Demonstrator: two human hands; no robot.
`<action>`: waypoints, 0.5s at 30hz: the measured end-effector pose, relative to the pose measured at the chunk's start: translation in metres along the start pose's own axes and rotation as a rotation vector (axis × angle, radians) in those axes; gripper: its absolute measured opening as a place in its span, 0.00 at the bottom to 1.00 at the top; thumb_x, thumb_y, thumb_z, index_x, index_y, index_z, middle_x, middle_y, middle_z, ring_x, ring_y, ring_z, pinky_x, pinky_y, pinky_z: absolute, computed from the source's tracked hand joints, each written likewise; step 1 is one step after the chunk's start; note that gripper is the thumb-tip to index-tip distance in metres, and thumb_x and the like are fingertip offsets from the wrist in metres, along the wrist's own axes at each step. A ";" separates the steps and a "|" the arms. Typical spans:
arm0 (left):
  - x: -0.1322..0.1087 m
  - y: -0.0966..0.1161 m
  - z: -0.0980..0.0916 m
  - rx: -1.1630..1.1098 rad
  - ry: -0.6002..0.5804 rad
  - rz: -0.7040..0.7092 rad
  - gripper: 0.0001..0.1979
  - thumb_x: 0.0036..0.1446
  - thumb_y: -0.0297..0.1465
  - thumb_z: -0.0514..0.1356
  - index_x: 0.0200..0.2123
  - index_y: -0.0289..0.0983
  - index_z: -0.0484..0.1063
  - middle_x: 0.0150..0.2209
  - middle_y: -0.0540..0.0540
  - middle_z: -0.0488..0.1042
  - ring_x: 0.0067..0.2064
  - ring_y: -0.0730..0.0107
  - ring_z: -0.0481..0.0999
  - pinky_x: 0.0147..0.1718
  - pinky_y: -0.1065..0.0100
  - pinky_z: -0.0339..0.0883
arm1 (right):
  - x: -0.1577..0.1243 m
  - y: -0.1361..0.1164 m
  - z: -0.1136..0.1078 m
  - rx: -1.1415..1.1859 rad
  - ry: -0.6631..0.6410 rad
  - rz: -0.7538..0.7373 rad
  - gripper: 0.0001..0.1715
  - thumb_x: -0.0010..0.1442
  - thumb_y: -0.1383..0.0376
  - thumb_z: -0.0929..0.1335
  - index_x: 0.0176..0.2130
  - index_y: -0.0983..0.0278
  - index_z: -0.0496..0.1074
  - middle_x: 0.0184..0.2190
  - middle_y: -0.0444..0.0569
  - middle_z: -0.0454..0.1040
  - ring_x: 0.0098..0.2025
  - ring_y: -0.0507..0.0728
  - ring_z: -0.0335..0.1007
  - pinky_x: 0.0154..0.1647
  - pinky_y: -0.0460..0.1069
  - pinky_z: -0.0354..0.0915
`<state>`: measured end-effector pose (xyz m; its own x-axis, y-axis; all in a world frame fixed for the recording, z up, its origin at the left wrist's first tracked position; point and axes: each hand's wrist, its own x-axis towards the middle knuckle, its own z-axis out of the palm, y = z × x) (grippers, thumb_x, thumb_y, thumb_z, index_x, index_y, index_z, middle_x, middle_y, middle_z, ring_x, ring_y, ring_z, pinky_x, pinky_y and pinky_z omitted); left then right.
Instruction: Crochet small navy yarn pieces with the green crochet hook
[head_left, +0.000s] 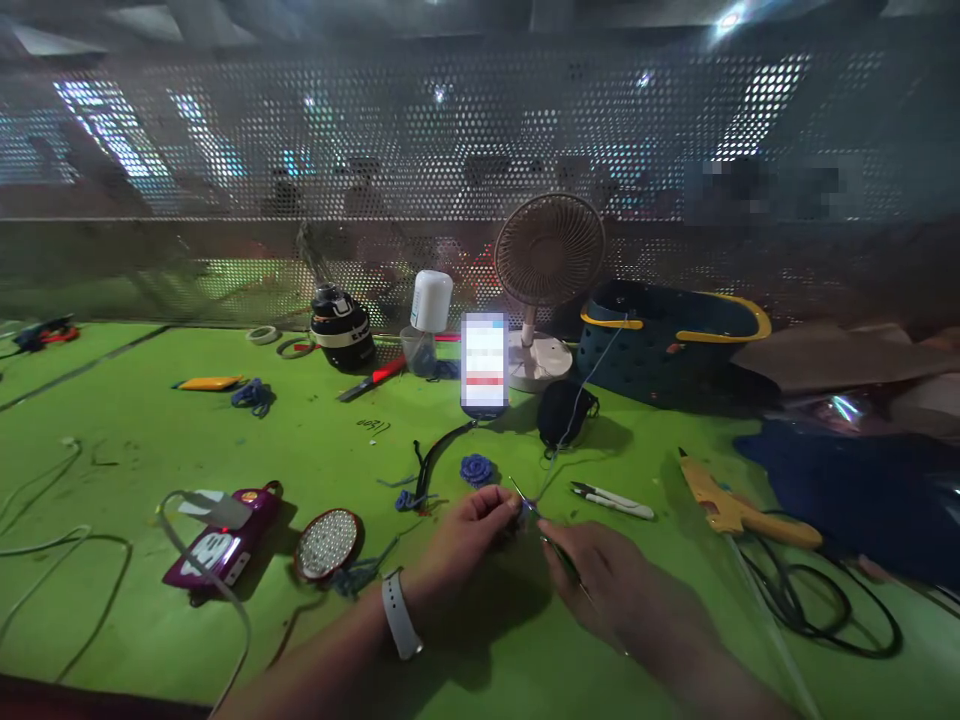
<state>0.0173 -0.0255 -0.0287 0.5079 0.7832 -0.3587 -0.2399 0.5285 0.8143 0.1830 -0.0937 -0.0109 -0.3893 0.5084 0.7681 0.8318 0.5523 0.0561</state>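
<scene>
Evidently the weak point is the thread: a pale yarn strand [582, 392] runs down from the rim of the dark basket [634, 358], passes across the round black pouch [563, 414] and ends between the two hands. The left hand [476, 525] pinches a small piece of bluish yarn work [527, 508] between thumb and fingertips, just above the green table [420, 655]; the right hand [600, 570] is curled around a slim metal hook [517, 489], whose tip reaches up beside that piece. If the strand snags on the pouch or the basket rim, a sudden tug could pull a loop off the hook or tighten it too far. The piece is small and mostly covered by fingers, so a loosened pinch could let it twist, and a stitch could be missed; whether the hook has caught yarn, I cannot tell. The finished-looking blue rosette [477, 469] lies just beyond the left hand, where a careless knuckle might push it away.
</scene>
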 end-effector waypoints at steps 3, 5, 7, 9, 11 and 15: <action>-0.004 0.004 0.003 0.042 -0.002 0.064 0.21 0.42 0.44 0.72 0.32 0.34 0.75 0.26 0.52 0.72 0.26 0.78 0.66 0.28 0.73 0.57 | -0.001 0.002 0.000 -0.046 0.045 0.047 0.11 0.67 0.68 0.62 0.42 0.67 0.73 0.24 0.49 0.76 0.24 0.53 0.70 0.23 0.47 0.61; -0.006 0.006 0.005 0.039 -0.019 0.065 0.23 0.41 0.43 0.73 0.35 0.34 0.77 0.29 0.50 0.74 0.28 0.77 0.68 0.30 0.72 0.59 | 0.000 0.002 -0.002 -0.052 0.069 0.076 0.10 0.67 0.67 0.62 0.40 0.66 0.72 0.23 0.49 0.76 0.23 0.53 0.69 0.23 0.47 0.61; -0.008 0.008 0.006 0.059 -0.035 0.073 0.23 0.40 0.42 0.74 0.37 0.34 0.77 0.29 0.50 0.75 0.28 0.76 0.69 0.31 0.72 0.60 | 0.003 0.002 -0.007 -0.058 0.052 0.099 0.09 0.67 0.67 0.63 0.39 0.66 0.72 0.23 0.48 0.76 0.23 0.53 0.69 0.24 0.47 0.62; -0.008 0.008 0.005 0.118 -0.027 0.112 0.22 0.40 0.41 0.74 0.36 0.35 0.77 0.29 0.50 0.75 0.28 0.76 0.69 0.30 0.71 0.60 | 0.005 0.002 -0.011 -0.047 -0.020 0.094 0.08 0.67 0.67 0.63 0.38 0.65 0.72 0.23 0.47 0.76 0.23 0.53 0.69 0.25 0.47 0.62; -0.007 0.006 0.003 0.215 0.003 0.186 0.20 0.43 0.42 0.72 0.35 0.34 0.78 0.28 0.49 0.75 0.27 0.76 0.68 0.29 0.71 0.60 | 0.008 0.003 -0.013 -0.018 -0.058 0.072 0.10 0.67 0.68 0.62 0.37 0.65 0.72 0.21 0.46 0.74 0.22 0.52 0.68 0.24 0.47 0.61; -0.005 0.002 0.000 0.497 0.063 0.422 0.13 0.52 0.40 0.67 0.34 0.35 0.78 0.30 0.46 0.76 0.29 0.71 0.71 0.28 0.69 0.63 | 0.008 0.006 -0.010 -0.001 0.072 0.060 0.14 0.68 0.69 0.60 0.34 0.65 0.72 0.17 0.44 0.70 0.20 0.52 0.63 0.21 0.48 0.57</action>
<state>0.0137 -0.0288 -0.0256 0.4011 0.9157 0.0240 0.0103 -0.0307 0.9995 0.1887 -0.0931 0.0018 -0.3092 0.4915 0.8142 0.8532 0.5214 0.0092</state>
